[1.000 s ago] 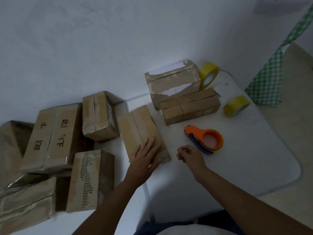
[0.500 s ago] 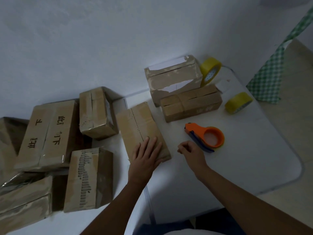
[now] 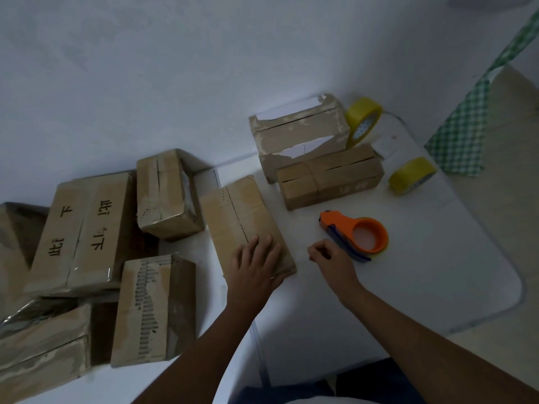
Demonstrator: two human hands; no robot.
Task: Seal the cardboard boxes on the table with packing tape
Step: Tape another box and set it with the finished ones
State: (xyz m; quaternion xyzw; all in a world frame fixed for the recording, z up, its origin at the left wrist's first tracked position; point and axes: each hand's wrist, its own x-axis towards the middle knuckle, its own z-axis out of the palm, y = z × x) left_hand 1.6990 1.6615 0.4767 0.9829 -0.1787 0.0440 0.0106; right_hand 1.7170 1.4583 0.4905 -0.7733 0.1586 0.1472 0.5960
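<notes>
Hands at work over a white table (image 3: pixel 437 287) strewn with cardboard boxes, seen from the head camera: the person's left hand (image 3: pixel 256 266) lies flat, fingers straight and spread, on the near end of a long flat box (image 3: pixel 236 217) at the table's middle, pressing its top where the centre seam runs. The right hand (image 3: pixel 329 258) hovers just to the right of that box, fingers curled in with thumb and fingertips drawn together; whether they pinch a strip of tape cannot be told in this dim light. Just beyond the right hand an orange tape dispenser (image 3: pixel 358 234) lies on its side on the table, close to the knuckles, though contact is unclear.

Farther back, a tall box with torn white patches (image 3: pixel 300 135) stands near the wall, and a lower box (image 3: pixel 329 179) rests against its near side. A yellow tape roll (image 3: pixel 363 121) stands on edge beside the tall box's right end; a second yellow roll (image 3: pixel 412 176) sits to the right of the lower box.

To the left, a small box (image 3: pixel 167 193) lies just beside the pressed one, with a large box bearing dark printed characters (image 3: pixel 81 234) farther left. Nearer, a box marked with a ragged dark stripe (image 3: pixel 151 310) and another worn box (image 3: pixel 43 354) crowd the near left. Green checked cloth (image 3: pixel 463 132) hangs at the far right.
</notes>
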